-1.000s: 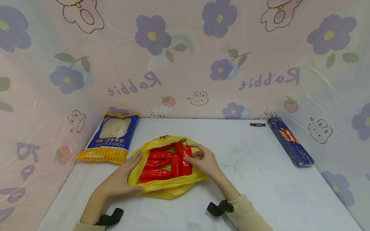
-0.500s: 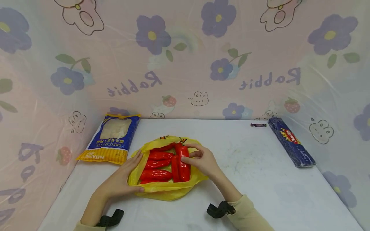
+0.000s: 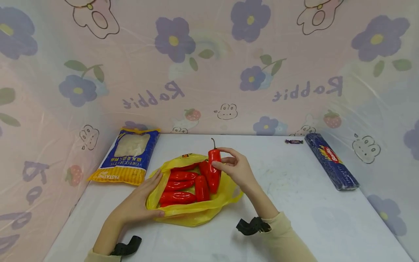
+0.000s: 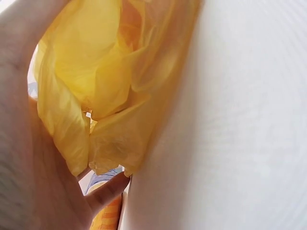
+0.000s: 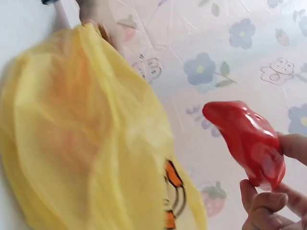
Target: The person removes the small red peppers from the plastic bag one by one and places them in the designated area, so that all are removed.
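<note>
A glossy red pepper [image 3: 214, 176] with a thin dark stem stands tilted upright above the bag opening, pinched near its top between the thumb and fingers of my right hand [image 3: 238, 168]. The right wrist view shows that red pepper [image 5: 252, 143] apart from the bag. Several more red peppers [image 3: 179, 197] lie inside the yellow plastic bag [image 3: 193, 220], whose mouth gapes upward. Along the bag's left side rests my left hand [image 3: 137, 203], fingers extended and thumb spread by the near rim. Up close, the left hand [image 4: 53, 182] touches the thin yellow plastic.
A blue and yellow pasta packet [image 3: 126, 156] lies at the back left of the white table [image 3: 278, 203]. At the far right are a dark blue spaghetti pack [image 3: 331, 162] and a small wrapped candy [image 3: 294, 142]. A patterned curtain [image 3: 209, 72] surrounds the table.
My right hand has risen and taken one pepper upward out of the others, its stem now above the bag rim. The bag's right edge has shifted slightly outward; my left hand stays put.
</note>
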The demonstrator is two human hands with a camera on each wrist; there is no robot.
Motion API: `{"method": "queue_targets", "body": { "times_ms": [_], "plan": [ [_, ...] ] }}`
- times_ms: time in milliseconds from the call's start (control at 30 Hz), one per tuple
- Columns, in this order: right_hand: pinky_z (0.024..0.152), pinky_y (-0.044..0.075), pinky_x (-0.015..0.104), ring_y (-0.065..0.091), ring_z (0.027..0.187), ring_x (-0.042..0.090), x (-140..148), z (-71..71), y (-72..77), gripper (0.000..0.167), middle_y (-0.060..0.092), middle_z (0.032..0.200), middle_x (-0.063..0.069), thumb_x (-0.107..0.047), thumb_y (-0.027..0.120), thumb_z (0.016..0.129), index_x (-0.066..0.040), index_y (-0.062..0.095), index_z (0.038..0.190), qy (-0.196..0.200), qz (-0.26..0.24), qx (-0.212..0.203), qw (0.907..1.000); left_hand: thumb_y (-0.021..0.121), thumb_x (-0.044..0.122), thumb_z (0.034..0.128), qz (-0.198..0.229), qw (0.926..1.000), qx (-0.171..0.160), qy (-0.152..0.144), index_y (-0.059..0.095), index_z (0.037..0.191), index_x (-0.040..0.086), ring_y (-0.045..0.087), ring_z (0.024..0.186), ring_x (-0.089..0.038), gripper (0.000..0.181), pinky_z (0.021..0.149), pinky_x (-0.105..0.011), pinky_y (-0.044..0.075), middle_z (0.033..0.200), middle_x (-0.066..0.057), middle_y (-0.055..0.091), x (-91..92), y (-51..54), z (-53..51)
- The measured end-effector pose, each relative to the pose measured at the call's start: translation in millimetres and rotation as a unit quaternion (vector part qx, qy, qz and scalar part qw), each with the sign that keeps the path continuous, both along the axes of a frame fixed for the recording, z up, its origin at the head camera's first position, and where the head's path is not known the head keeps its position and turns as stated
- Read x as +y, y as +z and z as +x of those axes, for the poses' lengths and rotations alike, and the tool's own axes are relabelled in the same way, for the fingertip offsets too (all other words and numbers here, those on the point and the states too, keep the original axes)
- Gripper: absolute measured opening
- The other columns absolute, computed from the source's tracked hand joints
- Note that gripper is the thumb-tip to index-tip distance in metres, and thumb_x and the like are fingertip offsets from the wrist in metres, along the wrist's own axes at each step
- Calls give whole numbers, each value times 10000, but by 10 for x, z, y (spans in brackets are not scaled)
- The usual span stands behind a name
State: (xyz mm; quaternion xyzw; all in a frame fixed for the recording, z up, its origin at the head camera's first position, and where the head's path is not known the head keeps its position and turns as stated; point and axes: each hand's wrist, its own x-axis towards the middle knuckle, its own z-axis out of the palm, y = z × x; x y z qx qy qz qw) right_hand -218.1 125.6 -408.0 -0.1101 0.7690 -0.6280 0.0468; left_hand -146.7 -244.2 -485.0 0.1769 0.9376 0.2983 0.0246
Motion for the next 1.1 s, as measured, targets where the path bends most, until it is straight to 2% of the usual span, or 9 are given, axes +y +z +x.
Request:
{"method": "queue_targets", "body": {
  "times_ms": [167, 300, 433, 567, 667, 833, 1100],
  "plan": [
    [746, 584, 285, 675, 884, 219, 222, -205, 84, 544, 776, 1043, 127, -279, 814, 946, -181, 638, 1452, -357, 125, 108, 9992, 825, 725, 744, -63, 10000, -40, 53, 238, 1709, 255, 286, 1579, -443, 1223, 1179, -774, 292, 1782, 32, 187, 4, 10, -4],
    [714, 553, 256, 636, 866, 225, 448, -420, 57, 579, 768, 1079, 114, -360, 808, 950, -203, 621, 1475, -722, 462, 0, 9963, 816, 718, 759, -74, 10000, -23, 54, 250, 1706, 231, 294, 1572, -458, 1206, 1174, -778, 296, 1780, 5, 202, 14, 34, 6],
    [750, 545, 265, 637, 929, 284, 654, -632, -48, 628, 748, 1182, 149, -456, 788, 947, -230, 596, 1500, -1041, 859, -233, 9906, 804, 722, 772, -124, 9999, 46, 42, 265, 1702, 208, 312, 1558, -478, 1192, 1165, -778, 313, 1773, -30, 226, 14, 43, 5],
    [879, 586, 391, 636, 1062, 388, 794, -787, -184, 662, 714, 1282, 189, -491, 785, 939, -234, 581, 1515, -1228, 1177, -477, 9843, 795, 728, 779, -170, 9998, 49, 30, 268, 1701, 199, 316, 1554, -483, 1187, 1164, -774, 323, 1771, -42, 233, 10, 37, 4],
    [927, 590, 445, 638, 1049, 356, 851, -897, -286, 662, 710, 1272, 196, -482, 793, 933, -223, 588, 1507, -1305, 1388, -577, 9800, 802, 718, 781, -143, 9999, 57, 2, 276, 1698, 187, 312, 1556, -484, 1184, 1170, -771, 315, 1772, -40, 227, 2, 31, 2],
    [836, 576, 358, 619, 961, 244, 907, -1087, -436, 654, 718, 1213, 175, -475, 802, 926, -213, 600, 1490, -1338, 1629, -612, 9756, 814, 708, 777, -69, 9999, 71, -19, 299, 1692, 183, 318, 1553, -483, 1174, 1165, -776, 316, 1772, -27, 228, -4, 32, 9],
    [791, 547, 279, 614, 975, 233, 896, -1285, -568, 650, 692, 1225, 167, -470, 789, 937, -190, 594, 1491, -1409, 1663, -812, 9726, 816, 694, 786, -51, 9998, 181, -83, 313, 1686, 170, 327, 1551, -475, 1157, 1161, -767, 335, 1771, -32, 233, -2, 37, 3]
  ]
}}
